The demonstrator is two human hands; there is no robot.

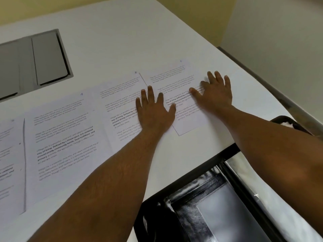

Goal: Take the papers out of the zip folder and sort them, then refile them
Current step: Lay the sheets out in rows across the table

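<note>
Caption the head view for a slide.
Both hands, left and right, press flat on numbered pages laid out on a white table.

The table (157, 41) looks smooth, matt white — laminate, it seems. On it lie printed sheets (64, 137) of thin matt white paper. At the table's near edge the zip folder (201, 206) is glossy black, leather-like and creased, with a clear shiny plastic pocket. Beyond the sheets, a matt grey recessed panel (49, 56).

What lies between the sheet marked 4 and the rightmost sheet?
In the head view, the sheet marked 5 lies between sheet 4 and the rightmost sheet, under the left hand.
</note>
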